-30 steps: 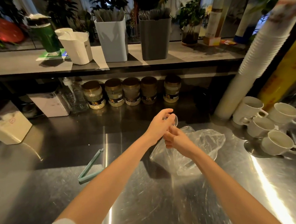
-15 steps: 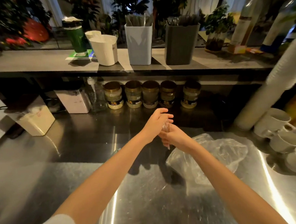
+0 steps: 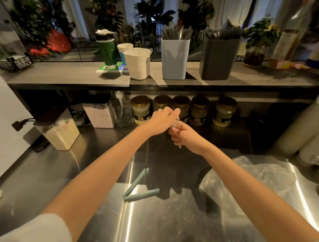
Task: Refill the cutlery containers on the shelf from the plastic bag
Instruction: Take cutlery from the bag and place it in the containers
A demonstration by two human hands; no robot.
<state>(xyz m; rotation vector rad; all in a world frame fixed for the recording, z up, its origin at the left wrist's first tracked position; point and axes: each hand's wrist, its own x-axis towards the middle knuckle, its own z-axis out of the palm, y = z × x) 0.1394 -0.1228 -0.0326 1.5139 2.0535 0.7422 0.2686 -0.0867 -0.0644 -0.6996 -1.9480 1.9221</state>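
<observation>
Two hands, left hand [image 3: 161, 121] and right hand [image 3: 186, 137], gripped clear cutlery [image 3: 180, 146] together; jars [image 3: 224, 111] stood just beyond them, the plastic bag [image 3: 252, 178] nearer, to their right.

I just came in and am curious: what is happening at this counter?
A person holds clear plastic cutlery above the steel counter: the right hand grips the bundle, the left hand pinches its top. The plastic bag lies to the right. The light blue container and dark grey container wait on the shelf.
</observation>
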